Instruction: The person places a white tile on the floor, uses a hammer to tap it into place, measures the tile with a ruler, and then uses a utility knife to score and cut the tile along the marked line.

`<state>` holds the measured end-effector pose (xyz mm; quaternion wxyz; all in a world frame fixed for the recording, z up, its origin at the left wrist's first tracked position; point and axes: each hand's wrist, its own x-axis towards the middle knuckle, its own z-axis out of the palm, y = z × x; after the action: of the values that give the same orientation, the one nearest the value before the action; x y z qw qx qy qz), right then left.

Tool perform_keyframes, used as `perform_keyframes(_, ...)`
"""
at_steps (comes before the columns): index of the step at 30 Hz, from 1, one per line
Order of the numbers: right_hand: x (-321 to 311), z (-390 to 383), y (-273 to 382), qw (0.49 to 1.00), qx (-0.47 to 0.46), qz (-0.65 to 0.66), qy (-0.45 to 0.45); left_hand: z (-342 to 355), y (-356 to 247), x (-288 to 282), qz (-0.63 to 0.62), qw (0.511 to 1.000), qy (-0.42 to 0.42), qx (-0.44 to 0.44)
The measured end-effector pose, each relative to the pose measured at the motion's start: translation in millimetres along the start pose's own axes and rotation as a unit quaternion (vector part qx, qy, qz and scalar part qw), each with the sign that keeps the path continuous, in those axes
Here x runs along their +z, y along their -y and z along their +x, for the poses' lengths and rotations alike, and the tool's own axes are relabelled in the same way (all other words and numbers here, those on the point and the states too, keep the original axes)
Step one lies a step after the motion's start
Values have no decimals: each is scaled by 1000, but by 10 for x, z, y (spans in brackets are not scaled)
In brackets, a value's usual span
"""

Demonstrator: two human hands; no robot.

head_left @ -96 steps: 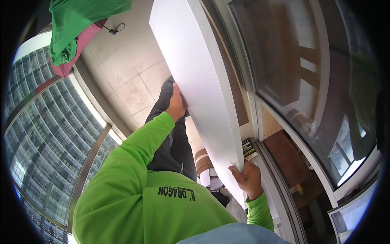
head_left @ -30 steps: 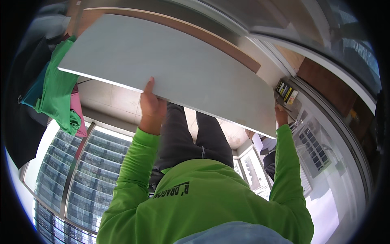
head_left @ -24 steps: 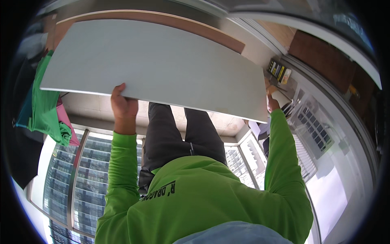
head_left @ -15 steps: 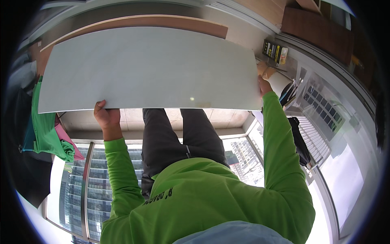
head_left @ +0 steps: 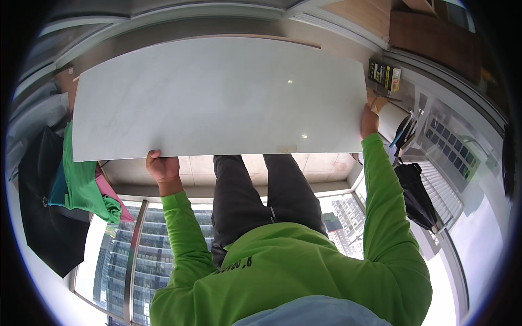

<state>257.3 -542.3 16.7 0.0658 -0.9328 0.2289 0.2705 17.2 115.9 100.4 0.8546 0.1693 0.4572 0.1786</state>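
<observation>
A wide, flat white panel point(head_left: 223, 98) stretches across in front of me. My left hand point(head_left: 163, 167) grips its near edge toward the left, the thumb lying on top and the other fingers hidden beneath. At the right short edge, my right hand point(head_left: 370, 122) is wrapped round the side, most of its fingers out of sight behind the panel. A small tan smudge point(head_left: 286, 148) marks the near edge right of the middle. Beyond the far edge, a thin strip of a brown board point(head_left: 293, 42) shows.
At the far right stands a black and yellow box point(head_left: 384, 75). On the right hangs a black folded umbrella point(head_left: 416, 193). Green cloth point(head_left: 84, 176) and a black open umbrella point(head_left: 46, 217) are at the left. Windows point(head_left: 168, 244) run behind me; a brown wooden panel point(head_left: 435, 46) is far right.
The white panel sits further right in view and now covers most of the brown board beyond it. Both hands keep their hold. The surroundings have shifted right as well.
</observation>
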Motion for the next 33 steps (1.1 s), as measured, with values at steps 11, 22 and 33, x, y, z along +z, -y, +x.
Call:
perform_keyframes(11, 241, 511, 873, 991, -88, -69, -73, 1144, 16, -506, -22, 999, 24, -11)
perform_keyframes(22, 671, 475, 876, 995, 36, 90, 2, 1087, 388, -125, -3, 982, -189, 4)
perform_keyframes(33, 815, 380, 1074, 960, 133, 247, 12, 1477, 668, -360, 262, 931, -253, 5)
